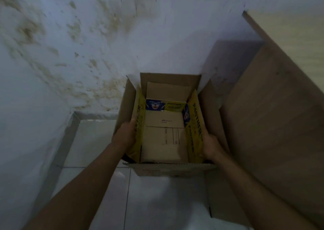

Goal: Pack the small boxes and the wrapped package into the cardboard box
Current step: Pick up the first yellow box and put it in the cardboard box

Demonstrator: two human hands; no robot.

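An open cardboard box with yellow printed inner flaps stands on the white tiled floor against the wall. Inside lie a small brown box toward the far side and a pale wrapped package with a printed label nearer to me. My left hand grips the box's left wall and flap. On the opposite side, my right hand holds the right wall and flap. All of the box's top flaps stand open.
A tall wooden cabinet stands close on the right of the box. A stained white wall rises behind and to the left. White floor tiles stretch toward me.
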